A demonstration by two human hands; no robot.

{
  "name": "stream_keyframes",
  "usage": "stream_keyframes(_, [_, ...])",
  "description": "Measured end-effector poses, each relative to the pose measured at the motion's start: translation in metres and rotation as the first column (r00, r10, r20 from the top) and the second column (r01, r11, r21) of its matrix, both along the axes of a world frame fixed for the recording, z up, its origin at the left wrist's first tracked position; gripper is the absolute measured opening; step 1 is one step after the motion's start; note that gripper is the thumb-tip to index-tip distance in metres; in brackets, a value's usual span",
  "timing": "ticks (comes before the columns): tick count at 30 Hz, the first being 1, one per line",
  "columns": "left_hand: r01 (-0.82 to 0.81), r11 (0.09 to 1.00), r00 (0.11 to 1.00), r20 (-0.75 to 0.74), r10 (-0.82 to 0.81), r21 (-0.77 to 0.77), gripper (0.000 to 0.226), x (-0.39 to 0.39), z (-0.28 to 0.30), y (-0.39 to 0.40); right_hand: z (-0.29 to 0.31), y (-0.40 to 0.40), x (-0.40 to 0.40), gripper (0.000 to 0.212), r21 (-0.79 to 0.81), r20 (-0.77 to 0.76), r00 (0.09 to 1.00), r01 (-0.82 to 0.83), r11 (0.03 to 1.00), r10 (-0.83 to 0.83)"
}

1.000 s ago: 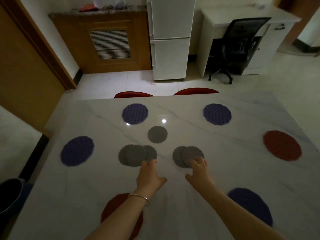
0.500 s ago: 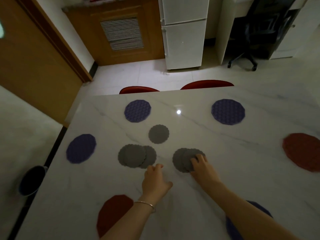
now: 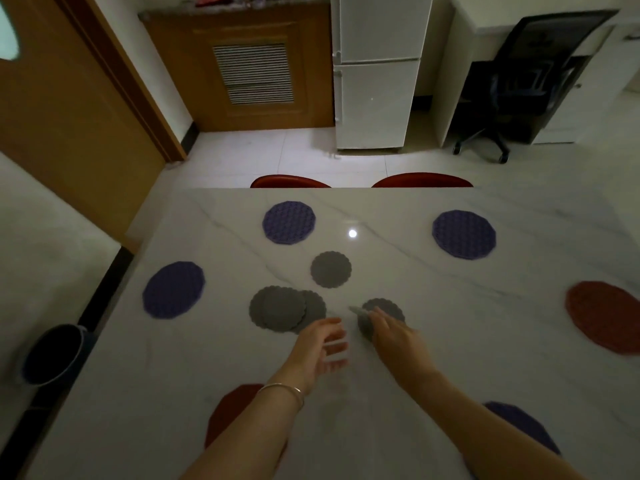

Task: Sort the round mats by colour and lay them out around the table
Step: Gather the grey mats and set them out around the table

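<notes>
1. Right hand [image 3: 393,336]: fingers curled on the near-right grey mats [image 3: 384,311], tipping the edge of one mat off the white marble table [image 3: 485,341]; the other lies flat under it.
2. Left hand [image 3: 320,346]: just left of the right hand, fingers loose and spread, blurred, holding nothing. A silver bangle [image 3: 282,391] sits on that wrist.
3. Nearest the person: a red mat [image 3: 232,410] at the near edge, partly hidden by the left forearm; a purple mat [image 3: 519,424] at near right, partly hidden by the right forearm.
4. Centre-left: overlapping grey mats [image 3: 285,308], flat, just beyond the left hand. How many are in the pile cannot be told.
5. Centre, further out: a single grey mat [image 3: 330,269], apart from both piles.
6. Left edge: a purple mat [image 3: 173,289]. Right edge: a red mat [image 3: 602,315], cut by the frame.
7. Far side: two purple mats, one at far left [image 3: 289,222], one at far right [image 3: 464,234], well apart.
8. Beyond the table: tops of two red chairs [image 3: 420,180]; a white fridge [image 3: 375,71]; a black office chair [image 3: 519,84] at a white desk [image 3: 460,57]; a wooden cabinet [image 3: 242,64] with a slatted vent; a wooden door [image 3: 69,109] at left.
9. On the floor at left of the table: a dark bucket [image 3: 52,355].
</notes>
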State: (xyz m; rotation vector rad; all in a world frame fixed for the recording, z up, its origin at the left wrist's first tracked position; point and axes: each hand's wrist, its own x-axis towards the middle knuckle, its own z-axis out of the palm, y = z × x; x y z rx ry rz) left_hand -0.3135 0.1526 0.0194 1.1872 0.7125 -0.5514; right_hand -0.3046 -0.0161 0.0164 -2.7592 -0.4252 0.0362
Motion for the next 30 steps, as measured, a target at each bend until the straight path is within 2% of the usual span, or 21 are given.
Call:
stream_keyframes(2, [-0.126,0.98,0.991,-0.068,0.117,-0.156,0.023,-0.004,0.001,0.009,0.005,0.015,-0.015,0.049,0.004,0.079,0.989,-0.127,0.992,0.127])
stream_keyframes(6, [-0.254,0.927,0.963,-0.156,0.218,-0.275,0.019,-0.015,-0.005,0.026,0.004,0.035,-0.042,0.058,-0.033,0.093,0.977,-0.188,0.982,0.191])
stream_keyframes(11, [-0.182,0.962,0.977,-0.15,0.152,-0.205,0.018,-0.031,-0.013,0.035,-0.009,0.042,-0.061,0.059,-0.019,0.079,0.946,-0.315,0.949,0.316])
stream_keyframes(14, [-0.169,0.976,0.978,-0.148,0.149,-0.135,0.022,-0.038,-0.019,0.04,-0.014,0.036,-0.06,0.037,0.048,0.064,0.923,-0.383,0.922,0.38])
stream_keyframes(15, [-0.168,0.978,0.978,-0.146,0.149,-0.123,0.026,-0.039,-0.02,0.042,-0.015,0.032,-0.055,0.031,0.071,0.052,0.937,-0.348,0.935,0.345])
stream_keyframes(17, [-0.174,0.98,0.977,-0.145,0.159,-0.094,0.031,-0.039,-0.023,0.046,-0.02,0.022,-0.037,0.041,0.111,0.008,0.988,-0.156,0.981,0.156])
stream_keyframes(20, [-0.205,0.978,0.969,-0.146,0.199,-0.03,0.028,-0.04,-0.023,0.052,-0.03,0.008,-0.002,0.064,-0.044,-0.236,0.968,0.073,0.996,-0.082])
stream_keyframes(22, [-0.221,0.975,0.965,-0.142,0.219,-0.001,0.028,-0.041,-0.024,0.057,-0.037,0.003,0.016,0.079,-0.166,-0.297,0.944,0.098,0.981,-0.144])
stream_keyframes(23, [-0.223,0.975,0.965,-0.142,0.222,0.01,0.027,-0.042,-0.024,0.06,-0.039,0.001,0.023,0.081,-0.212,-0.314,0.935,0.098,0.972,-0.163])
stream_keyframes(27, [-0.251,0.967,0.957,-0.141,0.253,0.034,0.026,-0.045,-0.024,0.073,-0.047,0.007,0.032,0.06,-0.388,-0.345,0.921,0.036,0.921,-0.181])
stream_keyframes(30, [-0.311,0.95,0.938,-0.153,0.313,0.035,0.023,-0.046,-0.027,0.082,-0.041,0.017,0.027,0.034,-0.526,-0.243,0.97,-0.12,0.842,-0.014])
